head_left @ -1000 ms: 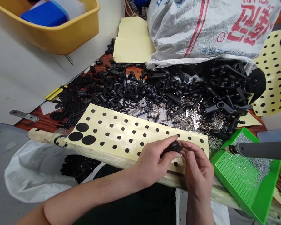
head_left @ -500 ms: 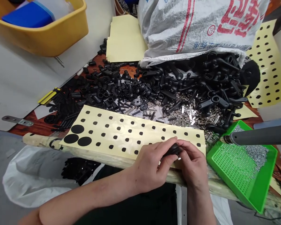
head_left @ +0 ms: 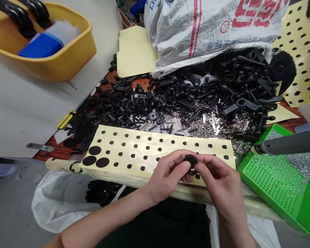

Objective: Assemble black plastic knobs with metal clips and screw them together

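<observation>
Fitting: I see a black fitting [head_left: 190, 161] at 6 o'clock.
Fingers: my left hand [head_left: 167, 174] and right hand [head_left: 220, 179] are closed on it.
Remaining: black parts [head_left: 196, 86] heaped at 12 o'clock; screws [head_left: 302, 165] in a green tray [head_left: 267, 179] at 3 o'clock.

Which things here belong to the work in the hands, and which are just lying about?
In use: left hand, right hand, the black plastic part both hold, the heap of black plastic parts, the silver metal pieces.
Lying about: yellow tub, woven sack, dotted yellow sheet.

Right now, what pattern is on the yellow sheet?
The yellow sheet: rows of small black dots, three large black circles; head view.
</observation>
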The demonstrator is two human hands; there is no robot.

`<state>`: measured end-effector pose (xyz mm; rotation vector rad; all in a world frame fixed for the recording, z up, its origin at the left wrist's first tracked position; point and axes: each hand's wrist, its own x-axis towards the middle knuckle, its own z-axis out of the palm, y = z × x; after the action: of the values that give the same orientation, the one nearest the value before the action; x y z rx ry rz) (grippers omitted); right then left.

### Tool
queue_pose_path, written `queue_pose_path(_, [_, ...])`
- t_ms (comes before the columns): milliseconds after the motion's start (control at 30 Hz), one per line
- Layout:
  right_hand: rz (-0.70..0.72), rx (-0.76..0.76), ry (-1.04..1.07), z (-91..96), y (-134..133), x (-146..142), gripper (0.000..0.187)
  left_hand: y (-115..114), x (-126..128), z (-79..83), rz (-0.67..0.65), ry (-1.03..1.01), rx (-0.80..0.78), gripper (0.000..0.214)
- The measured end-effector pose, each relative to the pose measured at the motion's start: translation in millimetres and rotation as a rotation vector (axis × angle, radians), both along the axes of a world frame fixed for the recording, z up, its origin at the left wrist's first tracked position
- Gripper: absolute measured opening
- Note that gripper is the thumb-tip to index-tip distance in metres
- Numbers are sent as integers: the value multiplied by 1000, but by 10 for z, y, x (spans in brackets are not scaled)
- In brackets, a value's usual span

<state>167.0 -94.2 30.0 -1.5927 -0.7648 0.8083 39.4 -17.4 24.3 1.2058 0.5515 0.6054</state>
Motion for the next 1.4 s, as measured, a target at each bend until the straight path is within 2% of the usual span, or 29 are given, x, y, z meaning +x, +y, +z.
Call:
queue_pose_path(67, [18,-5,-78,72,-30,-47,24,23,-32,-31,-11,-90,-150,28])
queue_pose_path(200, [-17,100,-379,124,-103,-124,20,3,-71,-83,-55,-201,-231,28])
queue_pose_path(400, [-45,221,-666,169,-198,-200,20,-58,-61,-38,-104,-344,-182,25])
queue_pose_path(600, [-89,293,-857,201,-238,-295,33,-86,-77,37,-67,-317,-152,25])
queue_pose_path(700, [-113,277,-936,210,-241,-327,30,-105,-80,77,-63,-321,-143,24])
queue_pose_path(833, [-110,215,-984,228,-261,-339,20,-138,-77,94,-69,-334,-133,23])
queue_pose_path(967, [-117,227,-970,216,-262,-348,18,-151,-59,70,-53,-336,-160,23])
queue_pose_path(1100, [-147,257,-891,184,-235,-331,24,-135,-8,36,-35,-379,-320,23])
queue_pose_path(1233, [-79,269,-833,163,-201,-286,29,-122,28,14,-37,-426,-496,24])
queue_pose_path(1400, [-101,288,-781,149,-184,-285,34,-124,16,2,-10,-376,-451,32])
